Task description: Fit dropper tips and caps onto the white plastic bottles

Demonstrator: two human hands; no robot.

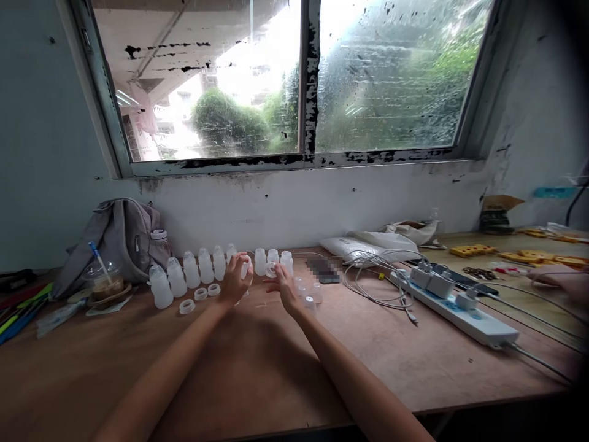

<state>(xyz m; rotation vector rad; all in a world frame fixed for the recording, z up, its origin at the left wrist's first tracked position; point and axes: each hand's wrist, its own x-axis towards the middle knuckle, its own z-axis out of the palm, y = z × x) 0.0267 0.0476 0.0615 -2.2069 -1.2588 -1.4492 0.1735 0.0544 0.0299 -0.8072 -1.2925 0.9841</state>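
Note:
A row of frosted white baby bottles (177, 277) stands on the brown table toward the wall. Those on the left have nipple-shaped tops; the ones at the right end, such as this bottle (260, 262), look open-topped. My left hand (235, 281) has its fingers curled round a translucent white bottle (247, 267), partly hidden by the fingers. Between the thumb and fingers of my right hand (285, 288) is a white screw ring (270, 269), apart from the bottle. Several loose rings (187, 306) lie left of my left hand. Small clear pieces (310, 301) lie beside my right wrist.
A white power strip (460, 310) with chargers and looped cables (368, 279) lies to the right. Behind are a phone (324, 270) and plastic bags (363, 245). A grey backpack (119, 239) and an iced drink cup (103, 281) stand left. Another person's hand (559, 281) shows far right.

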